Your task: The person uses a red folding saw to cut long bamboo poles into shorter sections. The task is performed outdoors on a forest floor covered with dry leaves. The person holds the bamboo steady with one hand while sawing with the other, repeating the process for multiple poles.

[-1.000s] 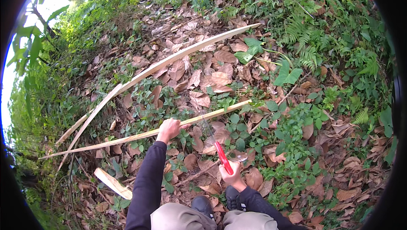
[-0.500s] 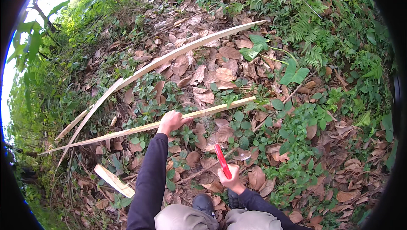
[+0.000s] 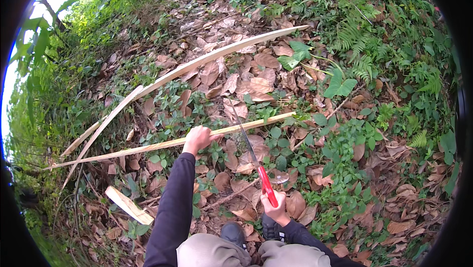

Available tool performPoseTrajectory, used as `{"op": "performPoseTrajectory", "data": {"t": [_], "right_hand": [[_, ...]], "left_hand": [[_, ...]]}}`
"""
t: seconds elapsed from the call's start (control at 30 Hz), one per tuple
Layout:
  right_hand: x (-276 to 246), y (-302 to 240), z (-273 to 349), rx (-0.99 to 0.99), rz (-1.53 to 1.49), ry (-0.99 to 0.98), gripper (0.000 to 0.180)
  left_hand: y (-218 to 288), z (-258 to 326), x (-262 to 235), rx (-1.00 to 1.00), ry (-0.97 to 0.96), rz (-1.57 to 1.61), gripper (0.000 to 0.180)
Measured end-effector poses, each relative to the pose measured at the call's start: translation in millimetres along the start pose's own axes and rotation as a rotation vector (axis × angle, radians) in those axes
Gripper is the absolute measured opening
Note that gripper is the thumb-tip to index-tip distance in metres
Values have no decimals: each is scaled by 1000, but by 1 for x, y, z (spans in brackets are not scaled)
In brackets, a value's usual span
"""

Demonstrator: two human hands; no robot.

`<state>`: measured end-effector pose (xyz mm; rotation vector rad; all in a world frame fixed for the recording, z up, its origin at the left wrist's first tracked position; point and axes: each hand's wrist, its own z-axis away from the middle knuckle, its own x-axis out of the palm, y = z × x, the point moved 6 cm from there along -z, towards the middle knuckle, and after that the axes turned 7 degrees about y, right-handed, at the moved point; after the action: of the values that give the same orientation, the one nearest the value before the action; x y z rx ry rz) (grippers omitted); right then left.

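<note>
Your blade has swung up since a second ago: your right hand (image 3: 276, 208) now wraps the red-handled machete (image 3: 253, 161), pointing at 11 o'clock, while your left hand (image 3: 197, 139) clamps the long bamboo strip (image 3: 148, 147) (light, springy, probably splintery) mid-length on the leaf-strewn ground (image 3: 256, 75).

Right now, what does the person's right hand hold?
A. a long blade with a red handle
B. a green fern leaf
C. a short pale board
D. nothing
A: the right hand closes around the red handle of a long thin blade that points up across the pale split strip.
</note>
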<state>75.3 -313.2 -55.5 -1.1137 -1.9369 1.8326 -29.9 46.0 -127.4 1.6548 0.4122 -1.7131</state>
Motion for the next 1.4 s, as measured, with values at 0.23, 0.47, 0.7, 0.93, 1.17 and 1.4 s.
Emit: {"op": "performPoseTrajectory", "data": {"t": [0.23, 0.47, 0.7, 0.93, 1.17, 1.4], "right_hand": [[8, -1, -4, 52, -18, -10, 16], [14, -2, -7, 30, -7, -39, 19], [36, 0, -43, 54, -36, 51, 22], [39, 6, -65, 89, -66, 36, 22], [54, 13, -67, 31, -84, 57, 18], [64, 17, -80, 31, -82, 43, 23]], "left_hand": [[-1, -1, 3, -2, 9, 8, 81], [-3, -1, 5, 33, 21, 6, 74], [-1, 3, 3, 29, -16, -10, 65], [0, 2, 1, 2, 5, 5, 74], [2, 2, 0, 25, 38, 3, 76], [0, 1, 1, 25, 49, -13, 74]]}}
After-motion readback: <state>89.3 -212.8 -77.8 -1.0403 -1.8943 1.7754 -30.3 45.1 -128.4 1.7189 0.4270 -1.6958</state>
